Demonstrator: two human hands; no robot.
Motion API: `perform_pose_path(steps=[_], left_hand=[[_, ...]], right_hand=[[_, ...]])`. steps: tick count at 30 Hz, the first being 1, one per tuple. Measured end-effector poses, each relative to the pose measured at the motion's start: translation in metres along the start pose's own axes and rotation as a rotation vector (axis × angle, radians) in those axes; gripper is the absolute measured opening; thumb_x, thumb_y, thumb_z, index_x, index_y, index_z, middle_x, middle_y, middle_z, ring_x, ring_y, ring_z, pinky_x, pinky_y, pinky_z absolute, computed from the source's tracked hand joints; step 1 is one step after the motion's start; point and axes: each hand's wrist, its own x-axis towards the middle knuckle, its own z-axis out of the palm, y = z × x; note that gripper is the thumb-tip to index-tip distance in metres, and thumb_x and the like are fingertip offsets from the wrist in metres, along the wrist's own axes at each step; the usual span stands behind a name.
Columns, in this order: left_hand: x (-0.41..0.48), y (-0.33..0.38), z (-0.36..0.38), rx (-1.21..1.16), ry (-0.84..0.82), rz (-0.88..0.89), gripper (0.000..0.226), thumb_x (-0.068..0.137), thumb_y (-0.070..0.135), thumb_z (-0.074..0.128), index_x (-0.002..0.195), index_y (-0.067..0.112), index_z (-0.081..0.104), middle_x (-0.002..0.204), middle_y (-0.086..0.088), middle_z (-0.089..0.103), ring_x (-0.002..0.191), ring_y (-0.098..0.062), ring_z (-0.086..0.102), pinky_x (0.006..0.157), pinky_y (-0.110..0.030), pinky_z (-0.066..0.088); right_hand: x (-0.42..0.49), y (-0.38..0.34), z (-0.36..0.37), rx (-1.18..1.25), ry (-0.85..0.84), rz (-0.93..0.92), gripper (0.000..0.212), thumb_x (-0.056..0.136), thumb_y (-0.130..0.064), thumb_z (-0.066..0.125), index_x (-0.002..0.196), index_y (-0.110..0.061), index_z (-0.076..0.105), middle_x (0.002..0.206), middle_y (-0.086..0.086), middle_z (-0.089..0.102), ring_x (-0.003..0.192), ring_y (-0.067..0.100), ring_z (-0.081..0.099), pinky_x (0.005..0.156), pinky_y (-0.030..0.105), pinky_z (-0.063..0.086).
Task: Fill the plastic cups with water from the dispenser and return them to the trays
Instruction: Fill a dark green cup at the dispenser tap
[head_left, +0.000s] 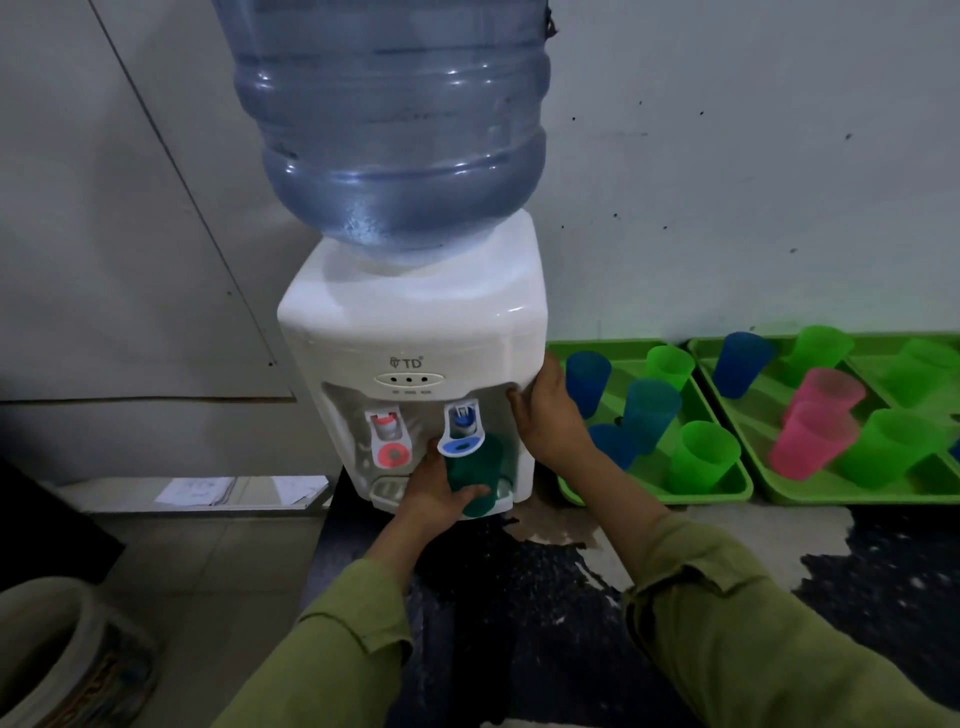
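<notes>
A white water dispenser (415, 332) with a big blue bottle (395, 130) on top stands on a dark counter. My left hand (434, 493) grips a dark green plastic cup (475, 475) pushed up under the blue tap lever (461, 431). The red tap (388, 439) is to its left. My right hand (545, 410) holds the dispenser's right side, fingers curled round its front corner. Beside the dispenser a green tray (727, 491) carries several blue, teal and green cups. A second green tray (763, 462) further right holds pink, green and blue cups.
The dark counter (519, 597) has a worn pale patch in front of the trays. A grey wall stands behind. Left of the counter the floor is lower, with papers (234, 491) and a pale round pot (57, 654) at the bottom left.
</notes>
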Motion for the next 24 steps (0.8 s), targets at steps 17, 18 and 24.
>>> perform_pose_path(steps=[17, 18, 24], left_hand=[[-0.003, 0.002, 0.002, -0.044, 0.017, -0.026, 0.077, 0.066, 0.027, 0.083, 0.130, 0.012, 0.043, 0.132, -0.006, 0.053, 0.119, -0.023, 0.052, 0.100, -0.030, 0.041], [-0.004, 0.003, 0.004, -0.068, 0.022, -0.035, 0.077, 0.065, 0.026, 0.083, 0.130, 0.012, 0.044, 0.131, -0.006, 0.054, 0.118, -0.023, 0.052, 0.100, -0.032, 0.042], [-0.007, 0.009, 0.010, -0.112, 0.079, -0.089, 0.073, 0.063, 0.024, 0.084, 0.126, 0.013, 0.049, 0.127, -0.005, 0.057, 0.114, -0.022, 0.055, 0.096, -0.028, 0.044]], right_hand=[[0.000, 0.001, 0.001, 0.031, 0.019, -0.022, 0.056, 0.094, -0.020, 0.051, 0.139, -0.003, 0.024, 0.131, 0.018, 0.038, 0.112, 0.035, 0.049, 0.085, 0.041, 0.045], [-0.001, 0.001, 0.001, 0.035, 0.026, -0.028, 0.055, 0.094, -0.020, 0.050, 0.139, -0.003, 0.024, 0.132, 0.018, 0.038, 0.113, 0.035, 0.049, 0.085, 0.039, 0.044], [-0.002, 0.001, 0.001, 0.043, 0.034, -0.022, 0.053, 0.094, -0.023, 0.049, 0.138, -0.002, 0.026, 0.131, 0.019, 0.039, 0.112, 0.036, 0.049, 0.086, 0.043, 0.046]])
